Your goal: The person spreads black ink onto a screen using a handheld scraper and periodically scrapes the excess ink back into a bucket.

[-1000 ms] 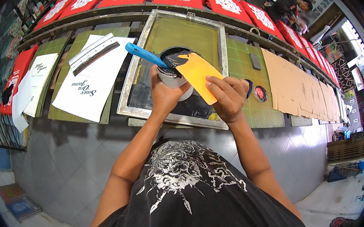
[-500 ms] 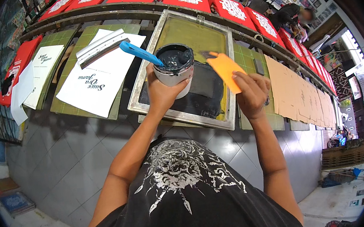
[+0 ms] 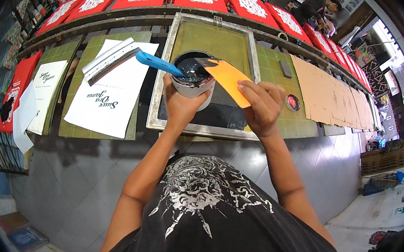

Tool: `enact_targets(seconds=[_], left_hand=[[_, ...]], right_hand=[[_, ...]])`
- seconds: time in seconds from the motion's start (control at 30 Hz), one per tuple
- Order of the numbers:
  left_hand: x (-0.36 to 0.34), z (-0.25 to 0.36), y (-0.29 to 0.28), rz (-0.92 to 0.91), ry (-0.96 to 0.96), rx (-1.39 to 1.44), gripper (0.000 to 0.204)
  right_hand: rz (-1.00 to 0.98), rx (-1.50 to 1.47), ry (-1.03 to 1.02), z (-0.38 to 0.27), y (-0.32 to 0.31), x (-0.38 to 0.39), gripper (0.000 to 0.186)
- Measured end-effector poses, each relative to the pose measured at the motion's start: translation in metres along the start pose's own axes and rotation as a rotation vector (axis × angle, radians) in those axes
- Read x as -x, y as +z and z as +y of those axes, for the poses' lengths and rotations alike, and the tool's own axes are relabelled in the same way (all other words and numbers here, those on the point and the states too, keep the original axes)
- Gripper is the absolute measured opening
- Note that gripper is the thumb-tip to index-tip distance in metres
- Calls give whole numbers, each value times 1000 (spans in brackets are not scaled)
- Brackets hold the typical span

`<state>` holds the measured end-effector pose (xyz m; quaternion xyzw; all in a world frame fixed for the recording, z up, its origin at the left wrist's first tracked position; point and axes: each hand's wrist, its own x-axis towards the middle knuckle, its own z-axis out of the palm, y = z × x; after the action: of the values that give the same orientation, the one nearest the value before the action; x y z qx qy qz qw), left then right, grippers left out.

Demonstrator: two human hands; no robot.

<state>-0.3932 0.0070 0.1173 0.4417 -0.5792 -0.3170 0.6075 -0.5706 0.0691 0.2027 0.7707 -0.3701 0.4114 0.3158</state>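
left hand clamped round pale tub | right hand pinching orange card | card back over tub, dark tip above paste

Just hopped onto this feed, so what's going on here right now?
A person's left hand grips a tub of dark paste, held over a framed screen. A blue tool sticks out of the tub, leaning left. The right hand holds an orange card, its dark-smeared end at the tub's mouth; whether it touches the rim is hard to tell. Off to the left, a squeegee lies on white paper.
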Motion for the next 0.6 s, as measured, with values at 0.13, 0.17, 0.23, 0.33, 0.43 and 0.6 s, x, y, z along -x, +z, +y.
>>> enact_targets(seconds=[0.13,0.17,0.23,0.33,0.43,0.6], left_hand=[[-2,-1,-4,-2,39,-90,74],[-1,-1,-4,7,38,-92,75],[0,-1,-4,13,41,-124,76],[3,-9,-3,0,80,-173,78],[5,-17,-1,-20,157,-185,77],[5,-26,2,-29,144,-207,77]], right_hand=[[-88,-14,-17,16,-18,8,28],[-84,-37,8,23,-22,4,30],[-113,-66,48,34,-28,-14,32],[-299,-115,85,46,-22,-52,27],[-433,-123,-24,54,-1,-70,22],[-504,-181,-197,52,-5,-79,19]])
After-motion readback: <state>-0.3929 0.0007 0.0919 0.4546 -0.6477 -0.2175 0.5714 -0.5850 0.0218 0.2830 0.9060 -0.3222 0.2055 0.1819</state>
